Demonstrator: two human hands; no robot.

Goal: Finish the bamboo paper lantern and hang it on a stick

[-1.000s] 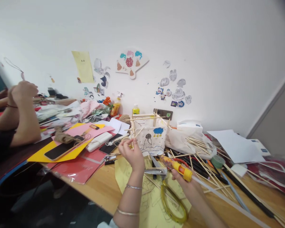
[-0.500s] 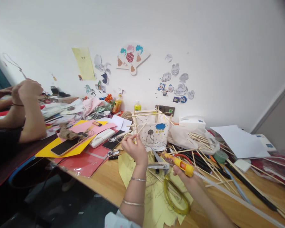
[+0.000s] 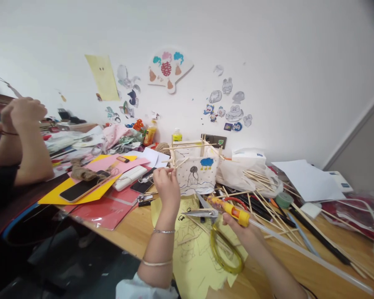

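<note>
My left hand (image 3: 166, 187) is closed in a pinch on a thin wooden stick (image 3: 182, 163), at the left side of a box-like stick frame (image 3: 187, 146). The frame carries a white paper panel (image 3: 195, 176) drawn with a figure and a blue cloud. My right hand (image 3: 237, 226) grips a yellow hot glue gun (image 3: 232, 211), its nozzle pointing left toward the panel's lower edge. A long clear glue stick (image 3: 311, 254) sticks out of its back. Just below lie scissors (image 3: 226, 254) with yellow-green handles, on yellow drawn paper (image 3: 190, 265).
Loose sticks (image 3: 276, 222) and pens lie to the right, beside a plastic bag (image 3: 230, 174) and a green tape roll (image 3: 284, 200). At left are a phone (image 3: 81, 189), coloured paper and a red folder (image 3: 112, 211). Another person's hands (image 3: 25, 112) are raised at far left.
The view has shifted slightly, so most things sit a little further left and higher. My left hand stays at the frame's left side; the glue gun stays in my right hand.
</note>
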